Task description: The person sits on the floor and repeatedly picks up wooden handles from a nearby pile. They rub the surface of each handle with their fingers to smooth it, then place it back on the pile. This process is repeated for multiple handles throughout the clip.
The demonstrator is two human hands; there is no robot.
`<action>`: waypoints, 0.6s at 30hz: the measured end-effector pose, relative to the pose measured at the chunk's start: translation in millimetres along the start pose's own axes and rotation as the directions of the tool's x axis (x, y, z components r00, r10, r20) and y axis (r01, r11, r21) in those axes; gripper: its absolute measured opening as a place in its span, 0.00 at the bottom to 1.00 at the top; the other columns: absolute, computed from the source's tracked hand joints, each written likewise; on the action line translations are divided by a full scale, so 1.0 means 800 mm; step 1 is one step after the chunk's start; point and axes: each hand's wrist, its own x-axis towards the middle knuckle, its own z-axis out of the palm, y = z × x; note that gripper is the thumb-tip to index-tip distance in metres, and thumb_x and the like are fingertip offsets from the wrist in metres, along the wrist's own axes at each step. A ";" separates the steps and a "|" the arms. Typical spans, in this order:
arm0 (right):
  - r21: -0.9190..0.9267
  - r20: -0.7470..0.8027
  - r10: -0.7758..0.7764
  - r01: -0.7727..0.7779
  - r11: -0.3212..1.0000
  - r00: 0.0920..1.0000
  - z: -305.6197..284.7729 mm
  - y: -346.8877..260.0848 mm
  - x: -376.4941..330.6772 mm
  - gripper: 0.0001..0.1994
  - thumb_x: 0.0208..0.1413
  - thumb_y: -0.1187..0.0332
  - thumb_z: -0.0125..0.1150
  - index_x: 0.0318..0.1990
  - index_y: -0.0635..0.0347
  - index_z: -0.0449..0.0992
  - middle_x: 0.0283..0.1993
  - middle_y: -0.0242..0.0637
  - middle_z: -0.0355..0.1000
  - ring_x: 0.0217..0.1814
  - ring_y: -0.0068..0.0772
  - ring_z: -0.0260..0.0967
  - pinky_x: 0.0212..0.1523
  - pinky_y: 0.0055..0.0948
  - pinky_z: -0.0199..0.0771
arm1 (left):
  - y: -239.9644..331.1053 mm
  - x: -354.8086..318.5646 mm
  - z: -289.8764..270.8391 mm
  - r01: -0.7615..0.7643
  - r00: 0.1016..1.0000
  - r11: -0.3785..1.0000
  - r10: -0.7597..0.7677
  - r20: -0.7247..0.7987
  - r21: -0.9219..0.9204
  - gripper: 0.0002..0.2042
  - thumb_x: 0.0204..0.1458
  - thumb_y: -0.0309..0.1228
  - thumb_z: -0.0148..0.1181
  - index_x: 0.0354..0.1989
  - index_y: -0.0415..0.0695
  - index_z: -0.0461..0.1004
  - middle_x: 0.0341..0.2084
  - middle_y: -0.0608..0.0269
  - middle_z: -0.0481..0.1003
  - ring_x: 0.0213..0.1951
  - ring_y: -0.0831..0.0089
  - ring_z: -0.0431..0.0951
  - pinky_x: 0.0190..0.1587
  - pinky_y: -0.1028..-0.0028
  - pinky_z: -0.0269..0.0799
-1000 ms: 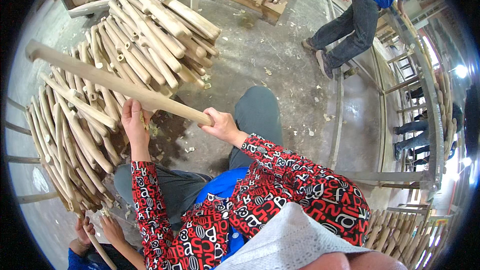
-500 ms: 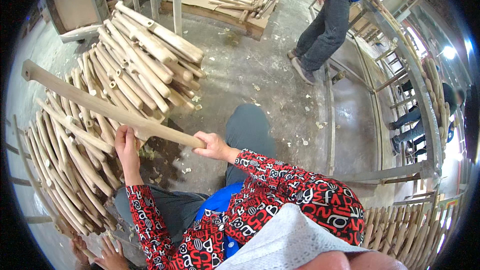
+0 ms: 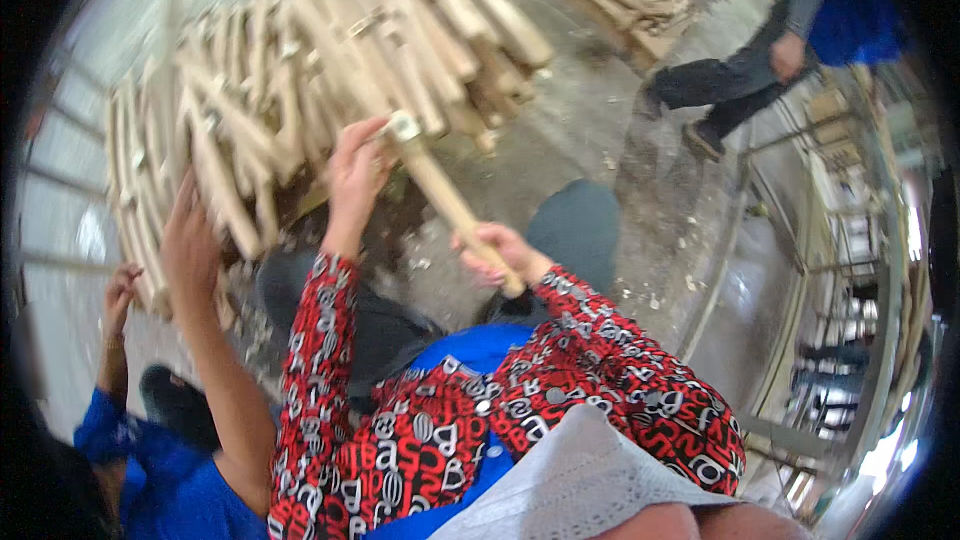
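Note:
A pale, shaped wooden bar (image 3: 447, 202) slants in front of my body, its end with the pale, hole-like face up and to the left. My right hand (image 3: 498, 254) is wrapped round its lower part. At the upper end the fingers of my left hand (image 3: 356, 178) close on the bar beside that face; blur hides the exact grip. Just beyond lies a big pile of similar wooden bars (image 3: 330, 60). On the left a co-worker's forearm and hand (image 3: 195, 240) reach toward the pile, and their other hand (image 3: 120, 295) is raised next to it.
The co-worker in blue (image 3: 180, 470) sits close on my left. Another person in blue (image 3: 850, 20) walks at the far right. More bars lie on a low pallet (image 3: 640, 40) at the back. Metal racks (image 3: 870, 340) line the right side; wood scraps litter the floor (image 3: 660, 240).
The view has swung, so the pile sits farther up. The bar in my hands now points up and away and looks much shorter. The co-worker's arms have come further in at left.

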 end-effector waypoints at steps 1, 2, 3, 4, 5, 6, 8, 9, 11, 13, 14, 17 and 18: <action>0.037 0.116 -0.041 0.037 0.999 0.992 -0.011 0.001 -0.012 0.20 0.59 0.55 0.43 0.49 0.62 0.61 0.17 0.33 0.61 0.07 0.21 0.53 0.07 0.22 0.58 | -0.011 0.006 0.017 -0.026 0.998 0.999 0.027 0.051 -0.033 0.15 0.54 0.24 0.45 0.49 0.40 0.72 0.34 0.69 0.68 0.23 0.84 0.68 0.21 0.85 0.60; 0.063 0.158 -0.014 0.004 0.998 0.987 -0.003 0.002 -0.001 0.19 0.59 0.56 0.42 0.48 0.62 0.62 0.16 0.33 0.61 0.07 0.20 0.53 0.07 0.22 0.58 | -0.012 0.005 -0.003 -0.089 0.991 0.996 0.087 0.105 0.010 0.16 0.54 0.24 0.44 0.50 0.39 0.71 0.35 0.66 0.68 0.25 0.83 0.69 0.20 0.84 0.60; 0.124 0.203 -0.001 -0.024 0.992 0.979 -0.003 0.001 -0.001 0.19 0.59 0.56 0.42 0.47 0.63 0.61 0.16 0.33 0.61 0.07 0.20 0.54 0.06 0.21 0.58 | -0.014 0.005 -0.009 -0.109 0.981 0.992 0.098 0.166 0.060 0.17 0.54 0.24 0.45 0.51 0.38 0.70 0.37 0.65 0.68 0.26 0.83 0.70 0.24 0.83 0.63; 0.172 0.240 0.011 -0.053 0.984 0.971 -0.001 0.000 0.001 0.18 0.59 0.57 0.42 0.46 0.64 0.61 0.16 0.34 0.61 0.07 0.20 0.54 0.07 0.22 0.59 | -0.020 0.004 -0.009 -0.240 0.965 0.957 0.218 0.143 0.164 0.18 0.52 0.23 0.49 0.54 0.37 0.68 0.39 0.65 0.67 0.27 0.82 0.69 0.29 0.82 0.66; 0.217 0.267 0.004 -0.064 0.974 0.964 -0.001 -0.003 0.000 0.17 0.60 0.57 0.42 0.45 0.65 0.61 0.17 0.34 0.61 0.08 0.21 0.55 0.08 0.22 0.60 | -0.023 0.008 -0.004 -0.309 0.949 0.928 0.284 0.141 0.210 0.21 0.51 0.26 0.55 0.56 0.36 0.66 0.38 0.64 0.67 0.26 0.82 0.68 0.33 0.81 0.68; 0.281 0.264 -0.002 -0.075 0.957 0.964 -0.001 -0.001 0.005 0.17 0.59 0.57 0.43 0.45 0.64 0.61 0.17 0.34 0.61 0.08 0.21 0.56 0.08 0.22 0.60 | -0.025 0.005 -0.004 -0.285 0.957 0.921 0.258 0.131 0.267 0.23 0.51 0.28 0.58 0.56 0.36 0.65 0.38 0.64 0.67 0.26 0.82 0.67 0.32 0.81 0.68; 0.390 0.245 -0.034 -0.066 0.919 0.969 -0.006 -0.005 0.005 0.17 0.59 0.57 0.43 0.45 0.63 0.62 0.17 0.33 0.60 0.08 0.21 0.56 0.09 0.23 0.61 | -0.027 0.007 0.004 -0.257 0.966 0.915 0.237 0.101 0.312 0.29 0.48 0.33 0.65 0.58 0.38 0.64 0.37 0.63 0.67 0.26 0.81 0.66 0.32 0.81 0.67; 0.395 0.269 -0.055 -0.058 0.917 0.962 -0.008 -0.006 0.002 0.16 0.59 0.58 0.43 0.44 0.64 0.62 0.17 0.34 0.60 0.09 0.21 0.57 0.09 0.24 0.61 | -0.027 0.007 0.006 -0.249 0.969 0.904 0.233 0.087 0.349 0.30 0.47 0.34 0.65 0.58 0.39 0.64 0.37 0.63 0.67 0.25 0.81 0.65 0.32 0.80 0.67; 0.407 0.311 -0.084 -0.053 0.912 0.947 -0.005 -0.007 -0.003 0.16 0.59 0.59 0.44 0.43 0.64 0.61 0.17 0.34 0.60 0.09 0.21 0.57 0.09 0.24 0.62 | -0.031 0.007 0.007 -0.220 0.974 0.881 0.221 0.047 0.419 0.31 0.46 0.36 0.66 0.59 0.40 0.63 0.37 0.63 0.66 0.24 0.80 0.64 0.31 0.80 0.67; 0.356 0.389 -0.098 -0.052 0.933 0.916 -0.001 -0.006 0.001 0.15 0.59 0.59 0.44 0.42 0.64 0.61 0.17 0.34 0.60 0.09 0.21 0.57 0.09 0.24 0.62 | -0.033 0.011 0.005 -0.207 0.976 0.836 0.216 0.042 0.508 0.33 0.46 0.39 0.67 0.60 0.43 0.63 0.39 0.62 0.65 0.24 0.80 0.63 0.31 0.80 0.67; 0.330 0.430 -0.100 -0.053 0.942 0.897 0.002 -0.006 0.004 0.15 0.59 0.59 0.44 0.42 0.64 0.60 0.17 0.35 0.60 0.09 0.21 0.57 0.09 0.24 0.62 | -0.033 0.012 0.004 -0.219 0.972 0.820 0.230 0.046 0.528 0.33 0.45 0.40 0.67 0.60 0.44 0.63 0.40 0.61 0.65 0.25 0.80 0.63 0.31 0.80 0.67; 0.240 0.447 -0.088 -0.025 0.970 0.890 0.005 -0.002 -0.001 0.14 0.59 0.59 0.44 0.41 0.63 0.60 0.17 0.35 0.60 0.09 0.21 0.57 0.09 0.23 0.61 | -0.029 0.011 0.013 -0.257 0.964 0.845 0.259 0.061 0.469 0.33 0.45 0.43 0.67 0.61 0.48 0.63 0.39 0.61 0.63 0.28 0.79 0.63 0.32 0.79 0.66; 0.212 0.428 -0.089 -0.005 0.977 0.899 0.005 -0.001 -0.002 0.14 0.59 0.59 0.44 0.41 0.63 0.60 0.17 0.34 0.60 0.08 0.21 0.56 0.08 0.23 0.61 | -0.026 0.010 0.018 -0.289 0.953 0.841 0.299 0.053 0.458 0.33 0.46 0.43 0.66 0.61 0.49 0.63 0.39 0.62 0.63 0.28 0.79 0.63 0.33 0.79 0.66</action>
